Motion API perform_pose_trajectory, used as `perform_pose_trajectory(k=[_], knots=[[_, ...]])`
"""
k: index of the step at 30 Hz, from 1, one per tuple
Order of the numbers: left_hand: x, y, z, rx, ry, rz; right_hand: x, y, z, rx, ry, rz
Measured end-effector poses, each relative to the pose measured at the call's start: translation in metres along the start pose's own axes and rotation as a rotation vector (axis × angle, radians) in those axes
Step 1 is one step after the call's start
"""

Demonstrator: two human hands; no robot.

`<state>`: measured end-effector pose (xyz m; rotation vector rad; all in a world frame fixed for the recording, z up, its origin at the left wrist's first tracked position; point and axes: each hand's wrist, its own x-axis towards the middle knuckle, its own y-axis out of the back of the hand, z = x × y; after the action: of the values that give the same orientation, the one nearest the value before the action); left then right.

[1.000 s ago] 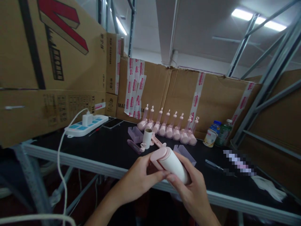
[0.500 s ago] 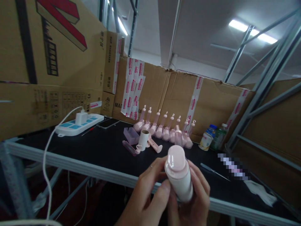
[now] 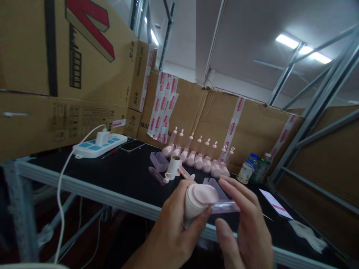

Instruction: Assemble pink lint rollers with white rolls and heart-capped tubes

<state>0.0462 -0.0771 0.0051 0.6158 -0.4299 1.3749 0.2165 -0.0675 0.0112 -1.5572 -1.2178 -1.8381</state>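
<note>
My left hand (image 3: 175, 224) is wrapped round a white cylindrical body with a pale pink oval cap (image 3: 203, 194), held tilted over the table's front edge. A clear pinkish plastic strip (image 3: 226, 206) sticks out from beside the cap to the right. Close to the strip's far end is my right hand (image 3: 246, 224), its thumb and fingers apart; whether a finger touches the strip I cannot tell. A translucent purple tray (image 3: 214, 186) shows just behind, partly covered by both hands.
Several pink units with clear stems (image 3: 199, 160) line the cardboard wall. In front are a white tube (image 3: 174, 167), another purple tray (image 3: 159, 161) and small pink parts. A power strip (image 3: 101, 145) lies left; bottles (image 3: 248, 168), a lit phone (image 3: 276, 203) and a white cloth (image 3: 308, 235) are right.
The white body has moved left and tilted, with the clear strip now visible beside it. My right hand has let go of the body and opened; my left hand keeps hold.
</note>
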Motion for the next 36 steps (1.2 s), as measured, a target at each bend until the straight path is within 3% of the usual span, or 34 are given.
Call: perform_pose_trajectory(k=[3,9,16,22,29,36], knots=[[-0.002,0.004,-0.001,0.122,-0.098,-0.05,0.022,0.004,-0.005,-0.02,0.038,-0.165],[-0.004,0.006,0.004,0.176,-0.091,-0.107,0.034,-0.006,-0.015,0.002,0.081,-0.052],[-0.003,0.008,-0.003,0.342,-0.158,-0.142,0.041,-0.007,-0.02,0.108,-0.044,-0.064],[-0.001,0.009,-0.002,0.418,-0.259,-0.133,0.049,-0.007,-0.016,0.195,-0.16,-0.214],[0.002,0.005,0.0,0.435,-0.226,-0.15,0.057,-0.005,-0.014,0.336,-0.24,-0.319],[0.001,0.006,-0.005,0.462,-0.201,-0.094,0.065,-0.007,-0.017,0.395,-0.366,-0.358]])
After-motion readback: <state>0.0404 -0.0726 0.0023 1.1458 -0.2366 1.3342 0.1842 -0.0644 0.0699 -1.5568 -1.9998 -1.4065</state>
